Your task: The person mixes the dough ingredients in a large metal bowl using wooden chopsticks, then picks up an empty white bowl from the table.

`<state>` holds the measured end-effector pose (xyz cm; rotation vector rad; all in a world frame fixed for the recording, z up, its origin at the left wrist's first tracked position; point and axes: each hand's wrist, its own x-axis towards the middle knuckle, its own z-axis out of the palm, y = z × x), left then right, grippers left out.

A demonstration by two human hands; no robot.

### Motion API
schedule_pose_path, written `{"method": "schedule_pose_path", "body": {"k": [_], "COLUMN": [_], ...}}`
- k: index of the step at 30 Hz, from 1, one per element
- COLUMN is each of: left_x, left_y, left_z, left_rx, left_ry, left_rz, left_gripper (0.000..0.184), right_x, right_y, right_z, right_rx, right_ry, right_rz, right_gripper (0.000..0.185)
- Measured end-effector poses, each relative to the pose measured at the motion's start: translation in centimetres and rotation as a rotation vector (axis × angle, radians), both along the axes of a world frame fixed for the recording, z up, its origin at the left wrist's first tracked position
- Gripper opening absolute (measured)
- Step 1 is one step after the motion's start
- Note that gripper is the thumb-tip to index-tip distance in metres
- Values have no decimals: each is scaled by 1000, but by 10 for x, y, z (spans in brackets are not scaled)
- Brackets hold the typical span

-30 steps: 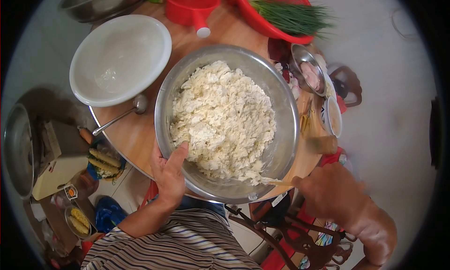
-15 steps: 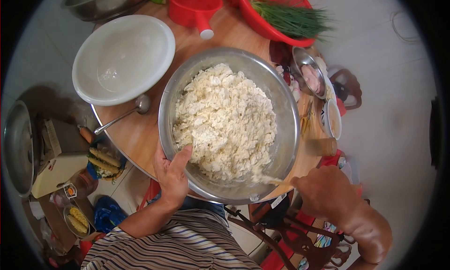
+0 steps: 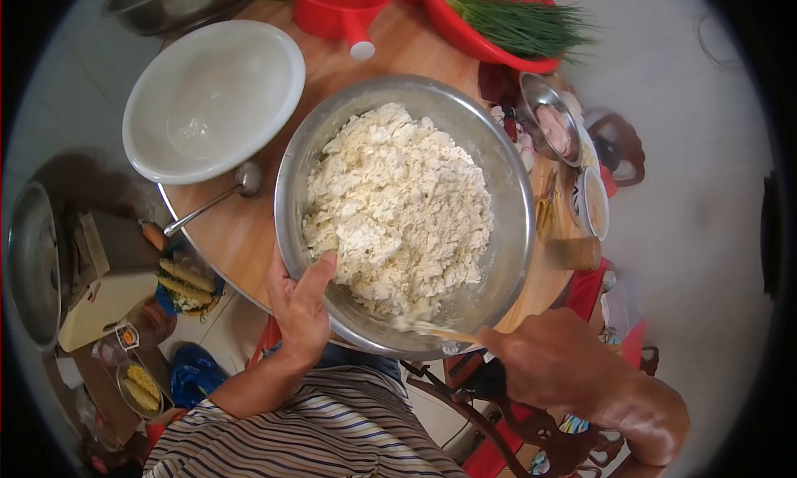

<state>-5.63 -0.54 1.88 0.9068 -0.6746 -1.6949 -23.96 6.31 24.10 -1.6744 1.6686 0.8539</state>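
My right hand [image 3: 548, 355] grasps a pale stick [image 3: 448, 334] at lower right, its long axis running left and slightly up to the bottom edge of the crumbly dough [image 3: 398, 212] heaped mid-frame. My left hand [image 3: 304, 308] (nearer that heap) clasps the steel bowl [image 3: 513, 229] at lower left, thumb over its rim.

Ladle [image 3: 248, 179] narrows gap between white bowl [image 3: 217, 92] and basin [image 3: 510, 221]
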Motion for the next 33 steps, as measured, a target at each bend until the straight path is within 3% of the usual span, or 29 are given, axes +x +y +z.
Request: {"method": "schedule_pose_path", "body": {"k": [2, 3, 6, 8, 11, 15, 17, 23, 29, 33], "left_x": [-2, -2, 1, 1, 1, 1, 1, 0, 2, 0], "left_y": [0, 1, 0, 0, 1, -1, 0, -3, -1, 0], "left_z": [1, 0, -1, -1, 2, 1, -2, 2, -3, -2], "left_rx": [12, 31, -17, -10, 13, 37, 18, 43, 28, 9], "left_ry": [19, 32, -35, -29, -3, 16, 19, 46, 32, 67], "left_rz": [6, 16, 2, -1, -9, -19, -6, -2, -45, -19], "left_gripper": [48, 47, 48, 48, 49, 51, 51, 51, 51, 50], "right_x": [-3, -7, -37, -64, -80, -92, -68, -36, -45, -36], "right_y": [5, 9, 20, 25, 20, 13, 13, 12, 6, 16], "right_z": [-11, -14, -16, -17, -26, -33, -22, 5, -5, -15], "right_rx": [-102, -101, -156, -298, -325, -544, -303, -127, -251, -182], "right_ry": [-75, -78, 98, 355, 562, 597, 597, 300, 576, 335], "right_rz": [45, 43, 64, 171, 254, 396, 356, 212, 176, 197], "right_gripper": [32, 32, 30, 14, 13, 11, 9, 9, 6, 6]}}
